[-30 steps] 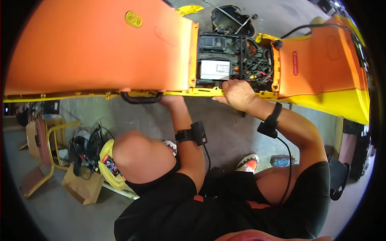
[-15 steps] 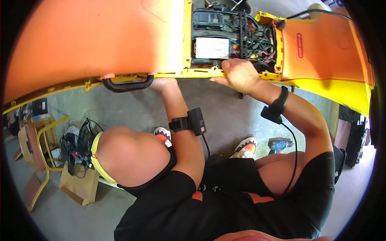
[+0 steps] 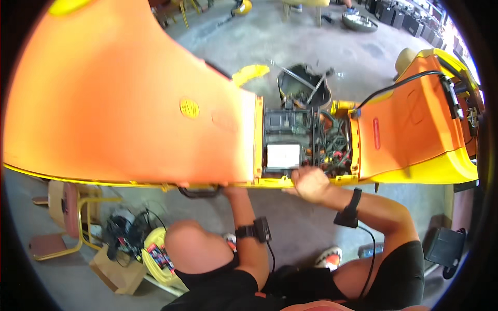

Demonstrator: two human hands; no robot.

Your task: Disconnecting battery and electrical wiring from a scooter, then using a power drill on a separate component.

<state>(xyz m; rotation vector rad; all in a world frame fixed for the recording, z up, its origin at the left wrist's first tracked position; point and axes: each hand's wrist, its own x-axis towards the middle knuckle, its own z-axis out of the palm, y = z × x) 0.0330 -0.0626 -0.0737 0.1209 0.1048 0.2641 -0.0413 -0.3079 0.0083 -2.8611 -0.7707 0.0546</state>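
Observation:
A long orange body (image 3: 129,119) with a yellow edge stretches across in front of me. In its middle lies an open compartment (image 3: 289,123) holding a white-labelled box (image 3: 283,156), black parts and tangled wires. My right hand (image 3: 310,185) is closed over the near yellow rim (image 3: 271,182) of that compartment, its thumb low on the outer side. To its left, my left hand (image 3: 236,191) reaches under the same edge beside a black handle (image 3: 200,192). Its fingers are hidden beneath the body.
Beyond the body, a black tub-like part (image 3: 304,85) with metal rods and a wheel (image 3: 359,22) lie on the floor. Near my knee are a yellow basin (image 3: 155,259) of small items, a cardboard box (image 3: 118,272) and a chair (image 3: 65,217). A power drill (image 3: 370,250) lies by my foot.
My view has shifted, so the orange body sits lower in the picture and more floor shows beyond it. Both hands have stayed at the near edge.

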